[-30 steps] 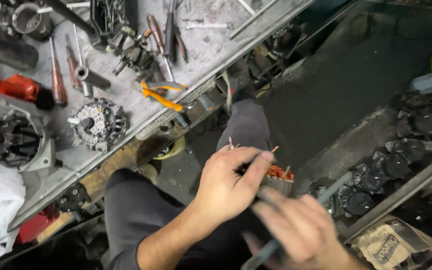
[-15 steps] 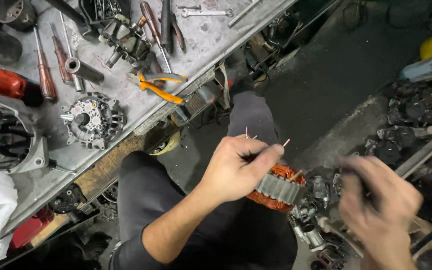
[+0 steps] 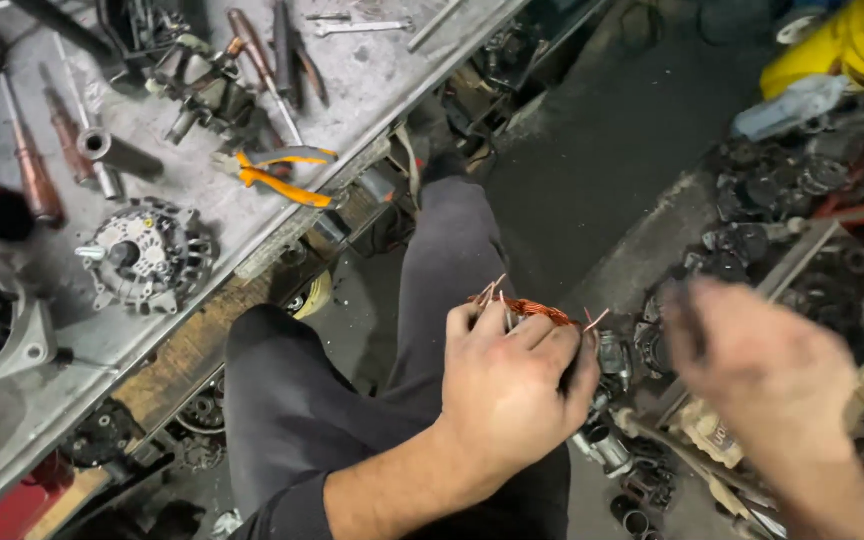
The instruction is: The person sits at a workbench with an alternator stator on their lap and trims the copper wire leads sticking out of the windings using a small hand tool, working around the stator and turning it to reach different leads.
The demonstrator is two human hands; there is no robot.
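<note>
My left hand (image 3: 512, 385) is closed over a ring-shaped stator with copper windings (image 3: 537, 310), held above my lap. Bare copper wire ends stick up past my fingers. My right hand (image 3: 767, 375) hovers to the right of the stator, apart from it and blurred by motion. A dark streak shows by its fingers, and I cannot tell whether it holds anything. My legs in dark grey trousers (image 3: 452, 260) stretch out beneath both hands.
A metal workbench (image 3: 372, 90) runs along the left with orange-handled pliers (image 3: 282, 175), an alternator part (image 3: 142, 255), screwdrivers (image 3: 27, 165) and wrenches. Greasy alternator parts (image 3: 782, 190) crowd the floor on the right, and a yellow container (image 3: 852, 40) stands at top right.
My right hand moved away to the right after working at the stator with a thin tool. My left hand turned the stator and now covers more of it.
</note>
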